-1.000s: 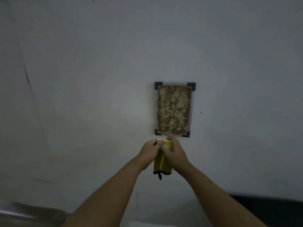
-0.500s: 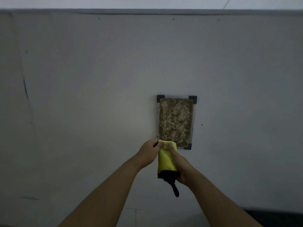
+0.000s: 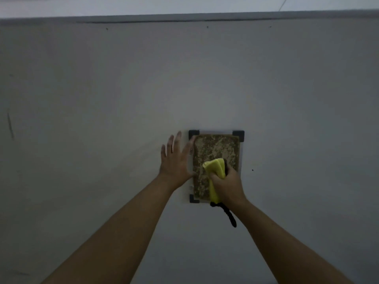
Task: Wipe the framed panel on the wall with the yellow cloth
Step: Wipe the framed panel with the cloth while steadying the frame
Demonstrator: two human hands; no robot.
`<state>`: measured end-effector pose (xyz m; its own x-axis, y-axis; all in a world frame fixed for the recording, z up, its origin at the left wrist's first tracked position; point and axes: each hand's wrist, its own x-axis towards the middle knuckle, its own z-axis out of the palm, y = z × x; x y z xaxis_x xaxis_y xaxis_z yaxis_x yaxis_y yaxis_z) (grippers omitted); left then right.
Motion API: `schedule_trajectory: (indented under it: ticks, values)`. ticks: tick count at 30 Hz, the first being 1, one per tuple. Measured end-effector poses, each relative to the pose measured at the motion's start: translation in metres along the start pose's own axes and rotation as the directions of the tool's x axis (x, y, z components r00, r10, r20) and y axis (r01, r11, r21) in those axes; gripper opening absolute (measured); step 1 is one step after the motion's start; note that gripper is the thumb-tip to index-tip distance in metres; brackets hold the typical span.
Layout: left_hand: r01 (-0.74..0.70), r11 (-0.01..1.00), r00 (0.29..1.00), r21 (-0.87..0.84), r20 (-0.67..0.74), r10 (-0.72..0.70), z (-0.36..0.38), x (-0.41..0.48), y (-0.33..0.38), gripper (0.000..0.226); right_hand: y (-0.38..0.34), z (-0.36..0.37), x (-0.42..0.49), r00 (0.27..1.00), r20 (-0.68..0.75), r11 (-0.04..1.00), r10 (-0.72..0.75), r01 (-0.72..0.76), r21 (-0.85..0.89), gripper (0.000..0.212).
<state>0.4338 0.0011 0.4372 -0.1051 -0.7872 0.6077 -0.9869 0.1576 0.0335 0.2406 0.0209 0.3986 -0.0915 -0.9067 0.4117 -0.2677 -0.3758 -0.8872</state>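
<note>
Both hands are at the wall: the left hand (image 3: 174, 160) spread flat by the framed panel (image 3: 216, 148)'s left edge, the right hand (image 3: 227, 183) fisted around the yellow cloth (image 3: 214, 168) on its lower half, wiping begun, upward strokes likely next.

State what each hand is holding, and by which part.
The right hand grips the folded yellow cloth around its middle, against the framed panel. The left hand holds nothing, spread open beside the panel.

soft cloth (image 3: 214, 168), mottled rough panel (image 3: 217, 148), matt wall (image 3: 123, 89)
</note>
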Motion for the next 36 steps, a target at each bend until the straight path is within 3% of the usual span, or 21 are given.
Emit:
schedule_trajectory:
  ticks: [6,8,11,16,18,20,22,26,30,33,36]
  values:
    - [-0.002,0.982,1.000,0.190,0.015,-0.001,-0.007,0.046,-0.008,0.163,-0.003,0.002,0.034,0.956,-0.009,0.910,-0.294,0.277,-0.309,0.048]
    - [-0.012,0.976,1.000,0.219,0.030,0.006,-0.002,0.053,-0.012,0.160,-0.007,0.006,0.041,0.918,-0.023,0.857,-0.395,0.360,-0.369,0.048]
    - [-0.015,0.985,0.999,0.172,0.045,0.007,0.006,0.060,-0.018,0.150,-0.016,0.011,0.054,0.828,0.022,0.732,-0.560,0.507,-0.454,0.031]
    - [-0.009,0.996,0.999,0.087,0.046,0.005,0.017,0.066,-0.022,0.142,-0.031,0.023,0.083,0.690,0.052,0.533,-0.722,0.602,-0.594,0.042]
    - [-0.003,0.998,0.999,0.064,0.046,0.001,0.020,0.068,-0.023,0.142,-0.028,0.029,0.090,0.691,0.033,0.518,-0.722,0.572,-0.635,0.042]
    - [0.003,0.998,0.999,0.071,0.053,-0.007,0.022,0.069,-0.023,0.140,-0.019,0.032,0.090,0.736,0.036,0.560,-0.676,0.545,-0.624,0.043]
    - [0.013,0.995,0.998,0.100,0.060,-0.019,0.024,0.070,-0.022,0.137,-0.005,0.036,0.085,0.754,0.124,0.550,-0.645,0.571,-0.610,0.043]
    - [0.050,0.983,0.998,0.175,0.040,-0.058,0.027,0.071,-0.018,0.134,0.003,0.041,0.078,0.817,0.295,0.588,-0.496,0.566,-0.578,0.020]
    - [0.029,0.994,0.995,0.108,0.088,-0.039,0.024,0.071,-0.020,0.147,-0.011,0.032,0.089,0.722,0.087,0.589,-0.687,0.622,-0.516,0.044]
    - [0.025,0.995,0.996,0.097,0.085,-0.033,0.022,0.067,-0.020,0.155,-0.016,0.027,0.098,0.735,-0.082,0.664,-0.673,0.551,-0.506,0.045]
    - [0.049,0.992,0.995,0.120,0.076,-0.059,0.021,0.069,-0.015,0.144,-0.008,0.035,0.090,0.758,0.161,0.574,-0.632,0.598,-0.559,0.049]
